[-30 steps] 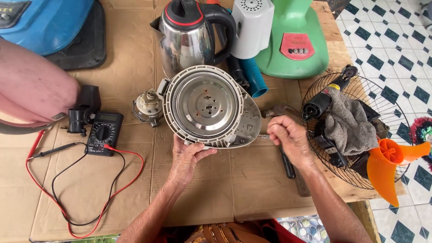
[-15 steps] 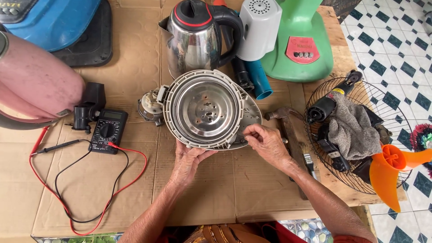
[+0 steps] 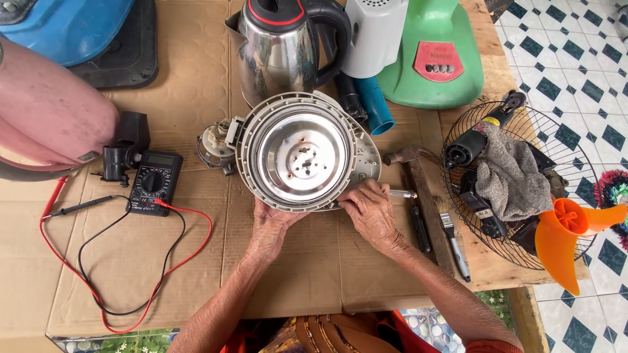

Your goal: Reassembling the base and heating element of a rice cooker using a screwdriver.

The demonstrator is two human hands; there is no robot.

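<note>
On cardboard: round appliance base (image 3: 302, 151) steadied by both hands.
Left hand (image 3: 271, 225) fingers cup its rim; right hand (image 3: 367, 208) pinches edge. Next likely prying, needing firm grip.

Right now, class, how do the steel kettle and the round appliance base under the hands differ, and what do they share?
The steel kettle stands upright and untouched; the round base lies flat, upturned, with the left hand and right hand on its near rim. The kettle is tall with a black handle; the base is wide, shallow and framed in pale plastic. Both have shiny metal and sit on the cardboard.
</note>
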